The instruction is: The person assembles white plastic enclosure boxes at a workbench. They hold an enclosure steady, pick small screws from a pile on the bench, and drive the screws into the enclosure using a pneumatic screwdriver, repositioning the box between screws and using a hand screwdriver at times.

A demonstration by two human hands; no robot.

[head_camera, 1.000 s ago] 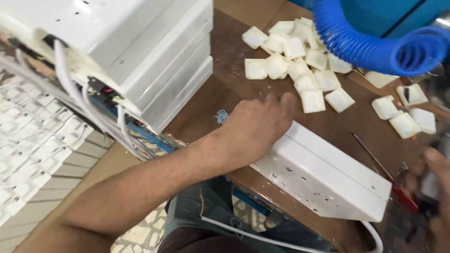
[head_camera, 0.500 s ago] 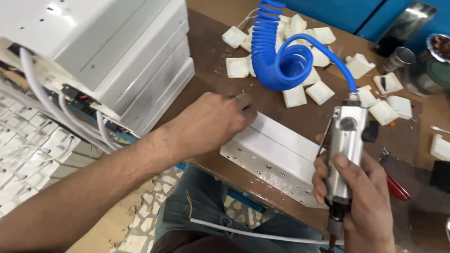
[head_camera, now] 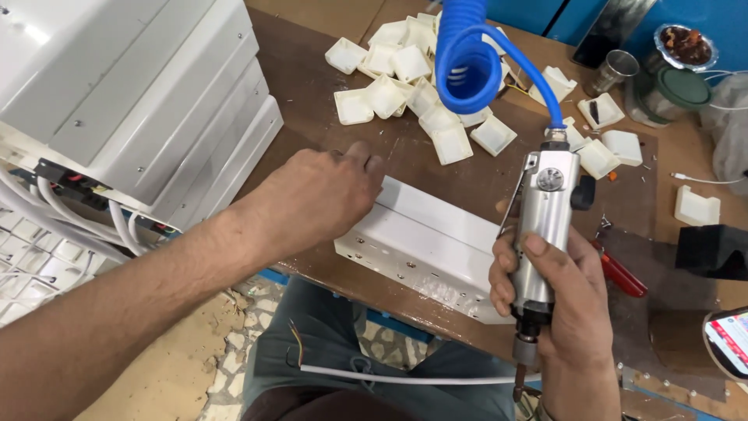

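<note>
My left hand [head_camera: 323,195] rests palm-down on the left end of a long white metal box [head_camera: 425,245] that lies at the front edge of the brown table [head_camera: 312,101]. Screw holes show along the box's near side. My right hand [head_camera: 557,308] grips a silver pneumatic screwdriver [head_camera: 541,226], held upright with its bit pointing down past the table edge, just right of the box. A blue coiled air hose [head_camera: 467,54] runs from the tool's top up to the back.
A stack of white metal housings [head_camera: 132,93] with white cables fills the left. Several small white plastic caps [head_camera: 405,86] lie scattered at the back. Red-handled pliers [head_camera: 619,273], a steel cup [head_camera: 608,74], a black block [head_camera: 713,249] and a phone [head_camera: 728,339] sit at the right.
My right hand has come into view holding the screwdriver and lifted it beside the box. My left hand has stayed on the box's left end.
</note>
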